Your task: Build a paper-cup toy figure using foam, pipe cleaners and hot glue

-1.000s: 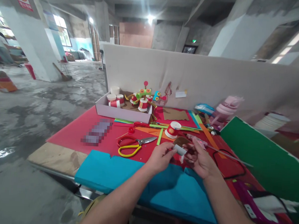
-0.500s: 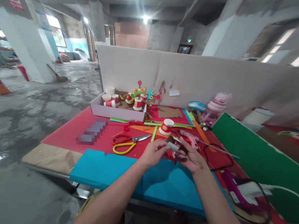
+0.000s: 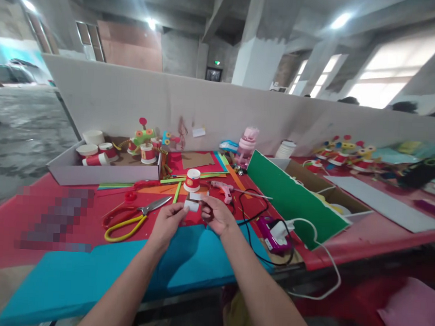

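A small piece of white and brown card [image 3: 191,207] is pinched at its left edge by my left hand [image 3: 168,223]. My right hand [image 3: 216,215] has its fingers curled and closed at the card's right side. The card's exact shape is too small to tell. Just beyond it stands an upside-down red and white paper cup [image 3: 192,181]. A pink glue gun [image 3: 224,190] lies to the right of the cup. Scissors [image 3: 137,219] with red and yellow handles rest left of my left hand, blades partly open. Blue sheeting [image 3: 183,263] lies under my wrists.
At the back left, a white box [image 3: 105,174] holds paper cups and cup figures. Coloured paper strips [image 3: 198,175] lie across the red table. A green board [image 3: 292,196] stands on the right. Near it is a purple power strip [image 3: 274,234] with a white plug and cables.
My view has turned to the right, bringing the right-hand table into sight. Both hands still hold the small card, which now shows more of its white face.
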